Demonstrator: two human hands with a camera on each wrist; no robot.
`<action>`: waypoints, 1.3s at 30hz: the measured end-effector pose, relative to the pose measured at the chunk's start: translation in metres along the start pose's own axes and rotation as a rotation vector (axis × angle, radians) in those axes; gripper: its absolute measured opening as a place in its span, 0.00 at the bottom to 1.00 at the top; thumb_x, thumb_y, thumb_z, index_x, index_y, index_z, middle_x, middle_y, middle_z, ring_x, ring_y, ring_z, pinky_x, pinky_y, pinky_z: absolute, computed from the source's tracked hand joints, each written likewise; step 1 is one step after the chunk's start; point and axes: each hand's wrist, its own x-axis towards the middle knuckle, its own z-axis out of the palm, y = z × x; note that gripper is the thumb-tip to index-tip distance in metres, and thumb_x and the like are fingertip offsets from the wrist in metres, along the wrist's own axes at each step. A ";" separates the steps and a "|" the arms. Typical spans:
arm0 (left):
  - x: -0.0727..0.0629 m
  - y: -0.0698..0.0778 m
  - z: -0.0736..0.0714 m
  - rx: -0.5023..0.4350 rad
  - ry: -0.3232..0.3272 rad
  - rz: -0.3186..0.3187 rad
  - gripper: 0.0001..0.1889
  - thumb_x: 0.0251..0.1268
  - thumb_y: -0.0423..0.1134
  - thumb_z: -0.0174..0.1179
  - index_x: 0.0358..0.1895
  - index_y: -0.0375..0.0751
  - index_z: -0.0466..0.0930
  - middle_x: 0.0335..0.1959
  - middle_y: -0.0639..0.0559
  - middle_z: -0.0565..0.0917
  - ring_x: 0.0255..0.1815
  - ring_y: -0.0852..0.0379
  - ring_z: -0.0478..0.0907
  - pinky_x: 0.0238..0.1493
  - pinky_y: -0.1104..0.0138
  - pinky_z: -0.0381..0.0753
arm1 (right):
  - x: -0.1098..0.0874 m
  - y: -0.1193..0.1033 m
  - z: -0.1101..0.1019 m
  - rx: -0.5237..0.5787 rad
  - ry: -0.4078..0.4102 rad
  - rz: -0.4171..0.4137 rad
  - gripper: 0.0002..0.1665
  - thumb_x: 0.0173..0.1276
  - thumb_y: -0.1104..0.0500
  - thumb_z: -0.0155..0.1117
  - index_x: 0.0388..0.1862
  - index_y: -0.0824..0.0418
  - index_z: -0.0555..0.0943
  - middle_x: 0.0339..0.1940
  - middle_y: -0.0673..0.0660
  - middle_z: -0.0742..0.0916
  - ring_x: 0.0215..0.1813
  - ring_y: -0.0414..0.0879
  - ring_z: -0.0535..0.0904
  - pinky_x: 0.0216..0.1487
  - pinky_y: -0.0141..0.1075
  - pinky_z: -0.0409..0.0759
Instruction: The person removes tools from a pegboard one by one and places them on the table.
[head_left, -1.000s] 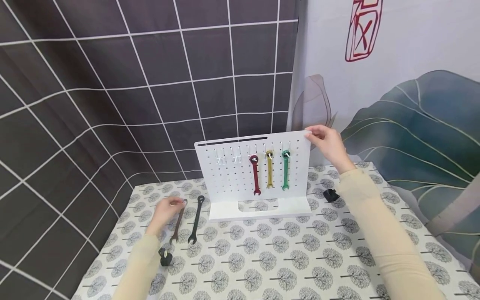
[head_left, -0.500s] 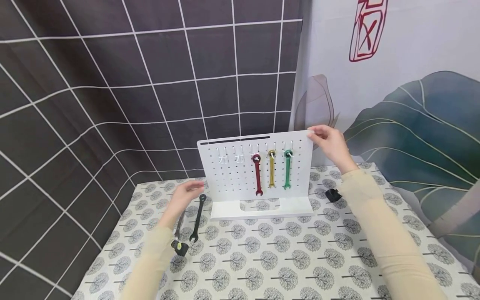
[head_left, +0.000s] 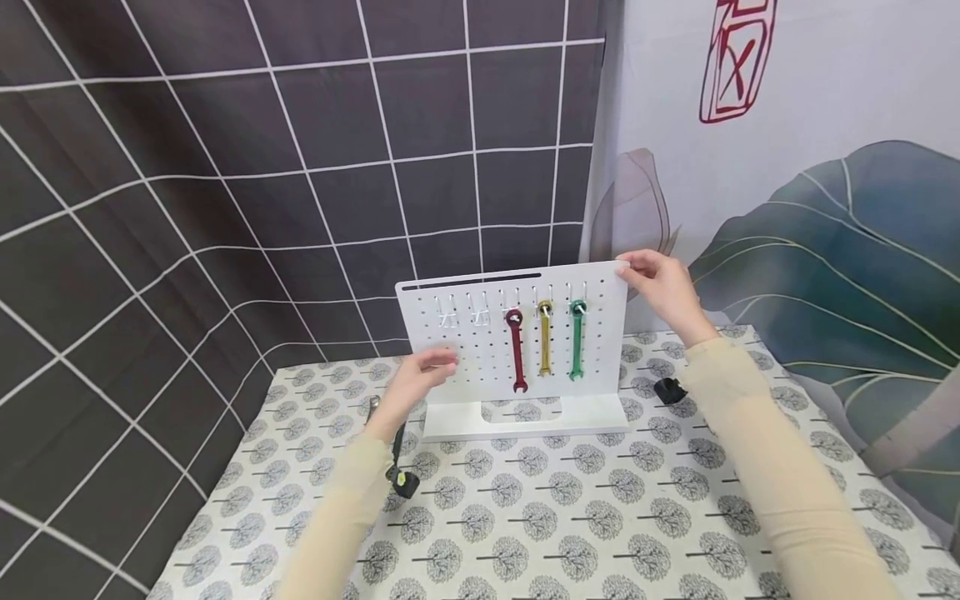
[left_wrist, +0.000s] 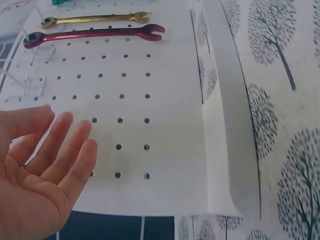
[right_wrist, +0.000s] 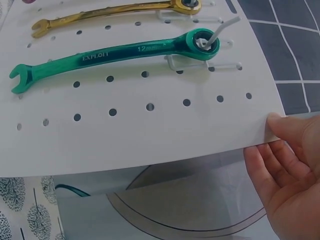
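Right grip pinches board at upper right corner. Left grip slack, fingers slightly parted, before its left half. Red wrench, gold wrench, green wrench hang mid-board to right; black wrench, part-hidden, on bench off lower left corner.

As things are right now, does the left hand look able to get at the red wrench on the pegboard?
Probably yes: the left hand looks empty, and only bare pegboard shows between it and the lower end of the red wrench; the empty hooks sit higher up.
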 end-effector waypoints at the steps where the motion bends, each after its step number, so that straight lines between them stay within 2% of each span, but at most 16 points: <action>1: 0.002 0.001 0.002 -0.006 -0.003 0.002 0.19 0.71 0.34 0.61 0.63 0.35 0.78 0.61 0.40 0.81 0.61 0.43 0.78 0.65 0.52 0.77 | 0.000 0.000 0.000 -0.001 0.001 0.002 0.22 0.76 0.50 0.62 0.59 0.65 0.81 0.55 0.65 0.86 0.49 0.49 0.81 0.44 0.26 0.76; 12: 0.022 0.008 0.024 -0.072 -0.033 0.062 0.19 0.69 0.33 0.62 0.62 0.36 0.78 0.58 0.42 0.83 0.59 0.46 0.80 0.63 0.55 0.79 | 0.003 0.002 0.000 0.011 0.002 0.005 0.22 0.76 0.50 0.61 0.60 0.64 0.80 0.55 0.65 0.86 0.47 0.44 0.80 0.45 0.27 0.76; 20: 0.028 0.019 0.038 -0.093 -0.066 0.061 0.20 0.70 0.33 0.62 0.63 0.36 0.77 0.59 0.41 0.82 0.61 0.45 0.79 0.65 0.55 0.77 | 0.003 0.003 0.000 0.015 0.010 0.000 0.21 0.76 0.52 0.62 0.59 0.64 0.80 0.55 0.65 0.86 0.45 0.38 0.79 0.44 0.26 0.76; 26: 0.037 0.022 0.049 -0.097 -0.090 0.081 0.21 0.69 0.37 0.63 0.64 0.37 0.77 0.59 0.42 0.83 0.59 0.47 0.80 0.63 0.56 0.79 | 0.003 0.003 -0.001 0.009 0.008 0.001 0.21 0.76 0.52 0.62 0.60 0.64 0.80 0.55 0.65 0.86 0.44 0.37 0.79 0.43 0.25 0.76; 33: 0.044 0.023 0.062 -0.124 -0.088 0.114 0.22 0.70 0.38 0.64 0.64 0.37 0.77 0.59 0.44 0.82 0.60 0.48 0.79 0.60 0.59 0.81 | 0.003 0.003 0.000 0.005 0.005 0.000 0.21 0.76 0.51 0.62 0.59 0.64 0.81 0.55 0.64 0.86 0.46 0.41 0.80 0.44 0.26 0.76; 39: 0.048 0.025 0.070 -0.149 -0.054 0.091 0.23 0.68 0.41 0.66 0.64 0.38 0.78 0.60 0.44 0.82 0.60 0.48 0.79 0.60 0.59 0.81 | 0.001 0.003 0.001 0.003 0.006 0.001 0.22 0.76 0.51 0.62 0.59 0.64 0.81 0.54 0.65 0.86 0.47 0.48 0.81 0.42 0.25 0.76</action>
